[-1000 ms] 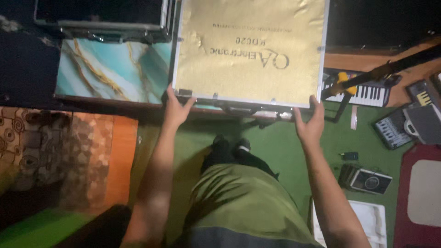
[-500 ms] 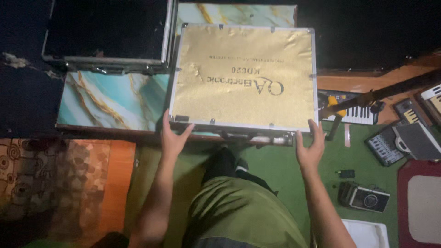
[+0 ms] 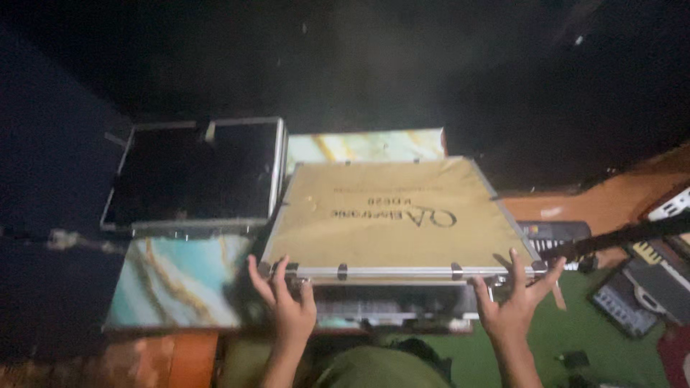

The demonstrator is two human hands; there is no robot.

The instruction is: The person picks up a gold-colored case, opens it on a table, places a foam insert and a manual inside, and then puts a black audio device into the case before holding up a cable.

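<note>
**Lifting the gold case lid at the marbled tabletop**

Raising the near edge, both hands gripped a flat gold-coloured case with metal trim. The left hand had its fingers spread and curled up over the case's front left corner, and the right hand clasped the front right corner the same way, fingers fanned against the rim. The case lay on a marbled teal and white tabletop, just beside a black metal-edged case to its left. Half a second before, the gold top faced the camera almost squarely and filled more of the view; now it appeared tilted away and foreshortened, with much more dark background above. A small keyboard sat to the right, partly hidden by the gold case, above green flooring.
</note>
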